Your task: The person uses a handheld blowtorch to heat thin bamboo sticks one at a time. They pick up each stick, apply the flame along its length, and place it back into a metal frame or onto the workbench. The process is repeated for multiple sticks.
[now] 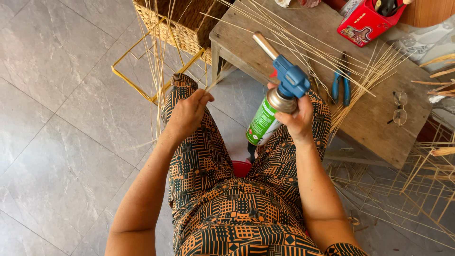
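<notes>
My right hand (297,115) grips a gas torch (279,80): a green canister with a blue head and a metal nozzle that points up and left. My left hand (189,110) is closed on a thin pale reed strip (214,81) above my left knee; the strip runs up towards the table. Both hands are over my lap, which is covered in patterned orange and dark green cloth. Long pale reed strips (303,40) lie fanned over the wooden table (379,128) just past the torch.
Blue-handled pliers (341,85) and a pair of glasses (400,108) lie on the table. A red box (367,21) stands at its far end. A woven basket on a yellow wire frame (142,57) stands at the upper left. Wire frames (417,185) lie at the right.
</notes>
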Demonstrator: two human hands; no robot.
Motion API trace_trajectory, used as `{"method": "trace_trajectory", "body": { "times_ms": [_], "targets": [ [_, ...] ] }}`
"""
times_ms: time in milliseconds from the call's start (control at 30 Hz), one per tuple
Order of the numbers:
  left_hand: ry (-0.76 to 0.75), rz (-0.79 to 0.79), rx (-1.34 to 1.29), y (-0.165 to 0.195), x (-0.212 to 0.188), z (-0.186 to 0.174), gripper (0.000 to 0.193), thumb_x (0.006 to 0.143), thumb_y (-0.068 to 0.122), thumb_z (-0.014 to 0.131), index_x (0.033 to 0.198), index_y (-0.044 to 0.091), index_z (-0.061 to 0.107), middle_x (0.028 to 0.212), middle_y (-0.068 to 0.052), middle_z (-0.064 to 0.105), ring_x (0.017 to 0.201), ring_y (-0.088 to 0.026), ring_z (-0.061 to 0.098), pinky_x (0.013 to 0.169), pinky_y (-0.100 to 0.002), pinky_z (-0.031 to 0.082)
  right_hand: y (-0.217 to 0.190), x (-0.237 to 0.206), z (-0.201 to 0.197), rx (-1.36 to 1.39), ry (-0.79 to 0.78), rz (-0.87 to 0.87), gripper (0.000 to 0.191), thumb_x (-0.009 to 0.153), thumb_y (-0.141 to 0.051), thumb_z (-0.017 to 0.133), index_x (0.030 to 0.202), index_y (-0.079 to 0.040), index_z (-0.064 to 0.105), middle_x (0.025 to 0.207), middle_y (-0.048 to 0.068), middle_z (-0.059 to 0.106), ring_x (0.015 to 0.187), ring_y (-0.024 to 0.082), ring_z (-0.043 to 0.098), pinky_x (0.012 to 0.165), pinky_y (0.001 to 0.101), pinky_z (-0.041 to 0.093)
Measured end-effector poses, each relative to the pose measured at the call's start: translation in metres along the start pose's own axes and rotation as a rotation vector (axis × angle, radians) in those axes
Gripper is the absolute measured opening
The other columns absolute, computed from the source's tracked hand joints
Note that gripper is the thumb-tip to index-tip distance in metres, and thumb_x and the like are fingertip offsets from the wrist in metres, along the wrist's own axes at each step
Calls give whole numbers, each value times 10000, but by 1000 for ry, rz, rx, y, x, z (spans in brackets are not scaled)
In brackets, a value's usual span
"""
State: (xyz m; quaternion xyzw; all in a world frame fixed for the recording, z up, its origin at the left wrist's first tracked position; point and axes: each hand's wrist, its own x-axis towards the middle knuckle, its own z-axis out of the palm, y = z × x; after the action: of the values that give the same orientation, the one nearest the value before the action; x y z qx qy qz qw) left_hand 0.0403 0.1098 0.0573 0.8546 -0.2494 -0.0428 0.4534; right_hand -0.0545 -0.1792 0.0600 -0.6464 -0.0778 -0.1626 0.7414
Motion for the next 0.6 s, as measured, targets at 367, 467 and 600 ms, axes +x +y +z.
{"method": "trace_trajectory", "body": {
  "times_ms": [367, 467, 600],
  "targets": [
    [1, -220, -93, -11, 0, 3, 347, 1071, 363, 495, 1048, 106, 728, 595, -67, 490, 570, -144, 504, 614, -348, 482, 14, -42, -7, 90, -63, 109, 732, 763, -105, 699, 1460, 7, 505, 1346, 146, 654, 1240, 250, 647, 1134, 418, 533],
    [-12, -243, -84, -9, -1, 4, 380, 1067, 396, 481, 1048, 111, 732, 588, -56, 500, 573, -134, 522, 628, -344, 491, 18, -49, -3, 51, -141, 134, 702, 757, -118, 706, 1424, 9, 529, 1335, 152, 667, 1233, 253, 661, 1140, 428, 545],
    [-14, -222, -76, -9, -1, 5, 404, 1064, 418, 471, 1043, 112, 736, 612, -54, 543, 581, -138, 544, 640, -344, 502, 18, -47, -1, 64, -156, 151, 718, 754, -123, 712, 1431, 10, 513, 1337, 148, 657, 1236, 250, 647, 1140, 421, 517]
  ]
}}
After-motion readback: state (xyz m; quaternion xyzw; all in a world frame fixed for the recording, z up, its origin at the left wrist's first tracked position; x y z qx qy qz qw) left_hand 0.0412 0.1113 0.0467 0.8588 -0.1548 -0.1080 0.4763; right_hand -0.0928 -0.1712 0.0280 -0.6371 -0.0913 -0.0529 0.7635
